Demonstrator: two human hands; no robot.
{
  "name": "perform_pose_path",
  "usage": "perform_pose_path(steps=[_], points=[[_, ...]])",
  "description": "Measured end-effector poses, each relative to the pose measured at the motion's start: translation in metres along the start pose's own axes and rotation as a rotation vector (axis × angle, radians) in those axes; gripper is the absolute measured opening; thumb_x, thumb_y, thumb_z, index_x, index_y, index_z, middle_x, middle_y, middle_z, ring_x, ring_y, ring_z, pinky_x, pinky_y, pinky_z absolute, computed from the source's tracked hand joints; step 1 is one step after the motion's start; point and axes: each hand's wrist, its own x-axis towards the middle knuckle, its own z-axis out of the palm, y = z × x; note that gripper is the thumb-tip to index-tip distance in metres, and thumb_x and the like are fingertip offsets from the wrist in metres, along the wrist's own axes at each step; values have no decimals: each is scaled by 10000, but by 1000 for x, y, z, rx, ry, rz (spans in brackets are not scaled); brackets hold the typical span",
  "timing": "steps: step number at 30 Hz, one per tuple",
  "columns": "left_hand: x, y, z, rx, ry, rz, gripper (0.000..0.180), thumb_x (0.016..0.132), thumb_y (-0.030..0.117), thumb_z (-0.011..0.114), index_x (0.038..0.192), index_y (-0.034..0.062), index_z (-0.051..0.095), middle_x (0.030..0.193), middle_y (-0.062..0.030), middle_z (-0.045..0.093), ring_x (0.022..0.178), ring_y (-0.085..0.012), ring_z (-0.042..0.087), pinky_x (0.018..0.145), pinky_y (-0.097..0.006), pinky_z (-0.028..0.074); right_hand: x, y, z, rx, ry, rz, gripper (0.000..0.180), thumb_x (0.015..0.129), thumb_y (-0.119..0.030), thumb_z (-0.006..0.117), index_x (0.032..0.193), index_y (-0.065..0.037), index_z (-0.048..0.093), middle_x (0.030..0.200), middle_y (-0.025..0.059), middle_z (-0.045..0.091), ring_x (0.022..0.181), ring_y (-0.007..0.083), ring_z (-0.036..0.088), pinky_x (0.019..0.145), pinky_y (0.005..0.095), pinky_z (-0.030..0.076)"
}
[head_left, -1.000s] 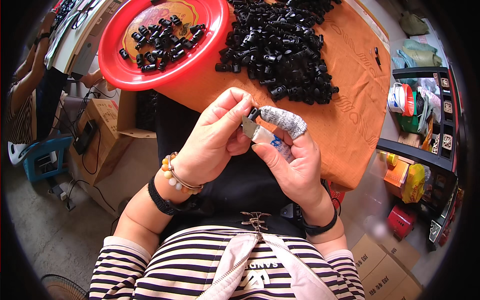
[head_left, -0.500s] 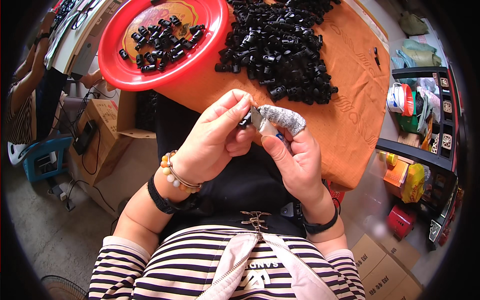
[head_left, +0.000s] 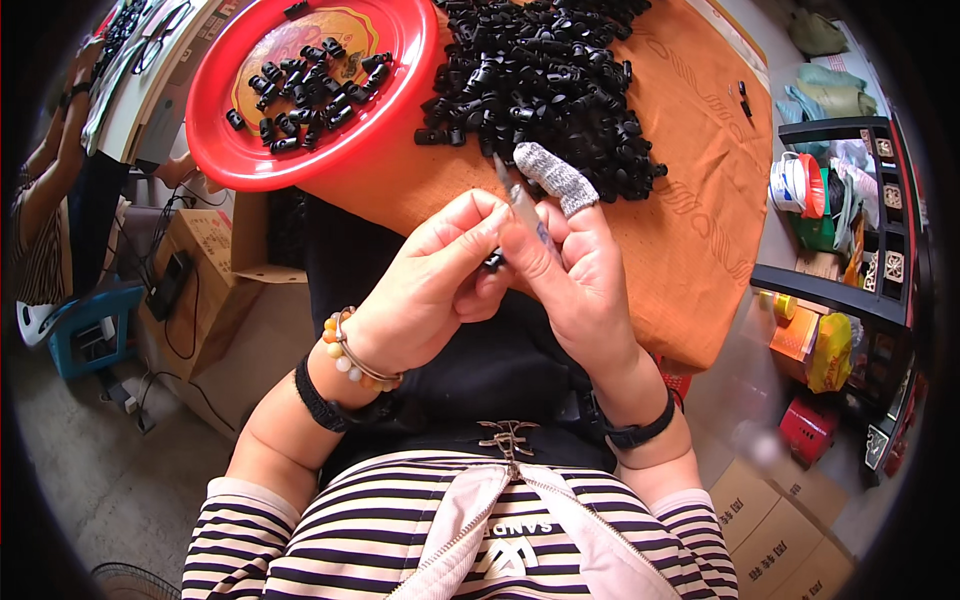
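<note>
My left hand (head_left: 425, 290) and my right hand (head_left: 575, 270) meet in front of my chest, just below the table edge. The right hand grips a thin grey blade-like tool (head_left: 520, 200) that points up; its forefinger wears a grey knitted cot (head_left: 555, 178). Between the fingertips of both hands sits a small black plastic part (head_left: 492, 262), pinched by my left thumb and fingers. A big heap of the same black parts (head_left: 545, 80) lies on the orange cloth (head_left: 700, 200). A red round tray (head_left: 300, 90) holds several more of them.
Cardboard boxes (head_left: 210, 270) and a blue stool (head_left: 85, 330) stand at the left, beside another person's arm (head_left: 50, 170). A dark shelf rack (head_left: 860, 230) with packets stands at the right, more boxes (head_left: 780, 520) below it.
Both hands have dropped a little toward my body, and the tool in my right hand now stands more upright. The black part stays pinched between the fingertips.
</note>
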Motion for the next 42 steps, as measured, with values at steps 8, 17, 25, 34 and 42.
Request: perform_pose_path(steps=[8, 17, 25, 34, 42], points=[[3, 0, 0, 24, 32, -15, 140, 948, 239, 454, 985, 106, 478, 654, 38, 433, 513, -25, 321, 458, -166, 257, 1, 2, 1, 3, 8, -36, 472, 915, -104, 517, 1319, 18, 307, 1063, 62, 543, 890, 69, 517, 772, 190, 442], [2, 29, -11, 52, 121, 295, 127, 946, 197, 427, 999, 86, 459, 653, -1, 461, 480, -74, 366, 444, -214, 300, -2, -2, -22, 5, 282, -42, 401, 906, -163, 554, 1243, 11, 425, 886, -45, 479, 717, 2, 359, 606, 138, 316], [-10, 75, -56, 4, 43, 628, 341, 925, 110, 437, 1255, 58, 368, 1194, -171, 490, 903, -185, 566, 723, -271, 503, 1, 11, -47, -111, 424, -113, 361, 906, -163, 545, 1225, -22, 453, 668, -81, 392, 536, -24, 293, 455, 133, 236], [-7, 62, -51, 53, 116, 606, 319, 919, 108, 456, 1231, 64, 402, 1186, -164, 518, 949, -200, 594, 719, -274, 531, 10, 24, -29, -401, 419, -220, 534, 759, 90, 644, 1243, -17, 442, 974, -1, 489, 819, 46, 498, 727, 173, 444], [4, 19, -25, 361, 119, 322, 90, 850, 76, 598, 822, 56, 514, 766, -32, 574, 567, -76, 508, 522, -191, 415, 25, 24, -28, -833, 364, -297, 518, 700, -18, 698, 1180, -50, 505, 963, 122, 562, 861, 257, 601, 712, 332, 503]])
